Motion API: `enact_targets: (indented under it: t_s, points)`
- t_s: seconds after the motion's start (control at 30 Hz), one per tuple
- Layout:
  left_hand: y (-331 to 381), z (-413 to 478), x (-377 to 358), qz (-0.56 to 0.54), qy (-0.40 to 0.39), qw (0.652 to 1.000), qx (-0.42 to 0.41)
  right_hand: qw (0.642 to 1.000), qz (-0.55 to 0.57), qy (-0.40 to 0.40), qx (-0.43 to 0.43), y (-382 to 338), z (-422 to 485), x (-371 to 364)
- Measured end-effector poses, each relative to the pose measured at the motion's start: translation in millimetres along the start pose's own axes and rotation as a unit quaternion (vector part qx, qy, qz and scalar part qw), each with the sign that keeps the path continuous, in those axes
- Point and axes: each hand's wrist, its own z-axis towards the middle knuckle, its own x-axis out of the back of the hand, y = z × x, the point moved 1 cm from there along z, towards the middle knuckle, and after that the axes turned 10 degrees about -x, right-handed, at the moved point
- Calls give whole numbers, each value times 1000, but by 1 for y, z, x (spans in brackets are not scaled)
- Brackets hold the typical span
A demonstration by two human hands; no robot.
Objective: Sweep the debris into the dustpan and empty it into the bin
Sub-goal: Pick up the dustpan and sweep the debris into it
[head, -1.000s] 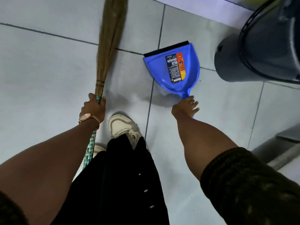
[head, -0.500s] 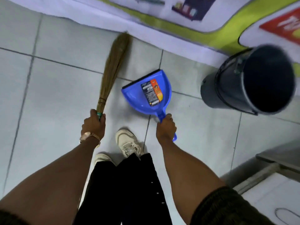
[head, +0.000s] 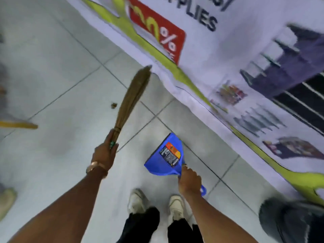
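My left hand (head: 104, 153) grips a straw broom (head: 132, 99) near the bottom of its bristle bundle; the bristles point up and away, off the floor. My right hand (head: 190, 179) is closed on the handle of a blue dustpan (head: 163, 165) with a printed label, lifted and tilted above the tiles. A small brown bit of debris (head: 114, 105) lies on the floor just left of the broom. The dark grey bin (head: 291, 221) stands at the lower right, blurred.
A printed banner (head: 228, 71) covers the wall along the right. A wooden stick (head: 19, 125) pokes in from the left edge. My white shoes (head: 138, 200) stand on grey floor tiles (head: 52, 67). Another shoe (head: 7, 199) shows at the far left.
My right hand closed on the dustpan handle and lifted the pan off the floor. I straightened up and turned; the bin moved from upper right to lower right. The broom swung up.
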Motion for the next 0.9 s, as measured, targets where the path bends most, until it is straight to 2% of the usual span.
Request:
enact_targets:
  t_s: [0.1,0.3,0.47,0.63,0.73,0.9]
  points:
    - [-50,41,42,8,26,997,69,1000,-12,-8,13,-62,6,10]
    - [-139,108,78,-29,12,986,165,999,15,-19,28,-171,31,17]
    - [-204,172,64,-3,-31,985,167,998,41,-27,39,-252,89,8]
    - [-251,217,22,25,-71,987,140,997,56,-23,46,-299,159,-18]
    - [-274,224,-2,13,-79,987,141,998,41,-9,50,-312,191,-33]
    - [-307,209,-31,-36,-89,981,168,995,91,1,40,-330,231,-47]
